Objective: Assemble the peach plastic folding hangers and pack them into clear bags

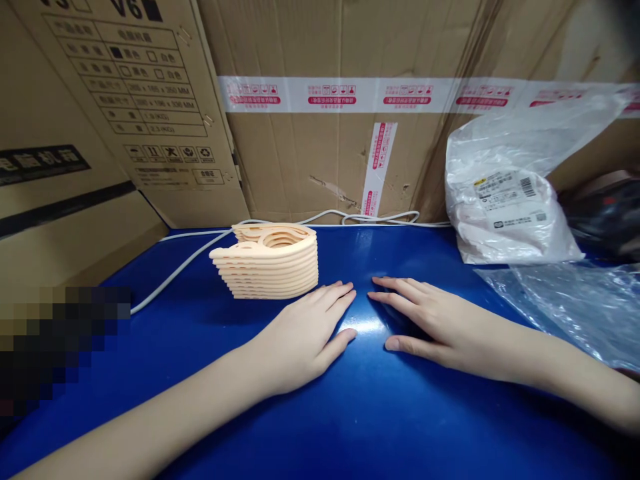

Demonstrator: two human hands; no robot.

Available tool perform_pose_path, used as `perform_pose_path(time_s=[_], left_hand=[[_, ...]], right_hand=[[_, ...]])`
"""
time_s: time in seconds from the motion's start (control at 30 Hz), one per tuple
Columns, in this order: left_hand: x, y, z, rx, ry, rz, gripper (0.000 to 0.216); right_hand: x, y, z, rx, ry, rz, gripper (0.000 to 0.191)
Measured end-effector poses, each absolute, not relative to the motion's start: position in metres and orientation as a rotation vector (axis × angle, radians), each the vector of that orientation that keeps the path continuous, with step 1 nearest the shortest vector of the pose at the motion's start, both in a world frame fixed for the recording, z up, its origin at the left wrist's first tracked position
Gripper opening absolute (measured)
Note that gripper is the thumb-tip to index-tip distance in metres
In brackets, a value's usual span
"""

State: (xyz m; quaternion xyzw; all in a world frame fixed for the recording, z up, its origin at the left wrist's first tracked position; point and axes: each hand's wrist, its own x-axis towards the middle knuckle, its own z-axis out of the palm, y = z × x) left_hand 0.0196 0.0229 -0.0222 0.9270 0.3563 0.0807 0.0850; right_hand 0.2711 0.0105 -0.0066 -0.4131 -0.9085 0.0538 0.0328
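My left hand (305, 333) lies flat, palm down, on the blue table (350, 420), fingers stretched out and holding nothing. Its fingertips rest just right of a stack of several peach-coloured flat plastic pieces (270, 261) with ring-shaped cut-outs. My right hand (425, 320) lies flat beside it, palm down and empty, the fingertips of both hands almost meeting at the table's middle.
Cardboard boxes (320, 133) with red-printed white tape wall off the back and left. A white cable (200, 250) runs along the table's far edge. A white filled plastic bag (505, 207) with a label and loose clear plastic film (570, 300) lie at the right.
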Motion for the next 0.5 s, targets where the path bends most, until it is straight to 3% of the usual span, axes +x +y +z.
perform_pose_path(time_s=[0.3, 0.4, 0.5], left_hand=[[0.02, 0.021, -0.022, 2.797, 1.073, 0.194, 0.058], [0.019, 0.021, -0.021, 2.812, 1.069, 0.183, 0.057], [0.019, 0.021, -0.021, 2.817, 1.068, 0.183, 0.056]], right_hand=[[0.28, 0.011, 0.016, -1.305, -2.829, 0.136, 0.073], [0.304, 0.005, 0.043, -1.512, -2.734, 0.026, 0.075], [0.342, -0.004, 0.057, -1.7, -2.468, -0.303, 0.073]])
